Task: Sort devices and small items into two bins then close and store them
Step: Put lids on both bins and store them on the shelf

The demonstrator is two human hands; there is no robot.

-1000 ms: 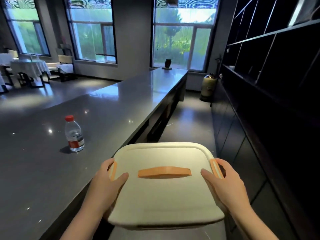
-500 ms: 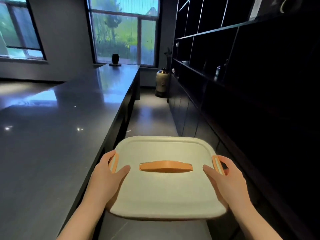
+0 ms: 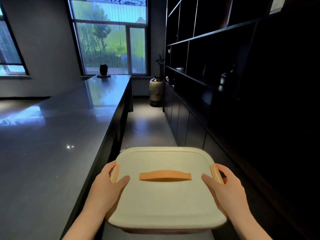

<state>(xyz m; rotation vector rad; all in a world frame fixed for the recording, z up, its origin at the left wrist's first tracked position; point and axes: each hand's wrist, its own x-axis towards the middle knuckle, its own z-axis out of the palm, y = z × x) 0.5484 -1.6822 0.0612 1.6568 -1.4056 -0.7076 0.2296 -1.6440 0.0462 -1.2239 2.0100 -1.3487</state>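
A cream bin (image 3: 164,205) with its lid on hangs in the air before me, over the aisle floor. An orange handle (image 3: 165,176) lies flat across the lid's middle, and orange latches sit at both sides. My left hand (image 3: 105,184) grips the bin's left side at the latch, thumb laid over the lid. My right hand (image 3: 226,186) grips the right side the same way. The bin's contents are hidden by the lid.
A long grey counter (image 3: 60,135) runs along the left, with a dark vase (image 3: 103,70) at its far end. Dark shelving and cabinets (image 3: 225,84) line the right. A large jar (image 3: 155,91) stands on the aisle floor far ahead.
My view has swung right, off the counter and toward the aisle and shelving. The water bottle has left the view. Both hands keep the same hold on the bin.
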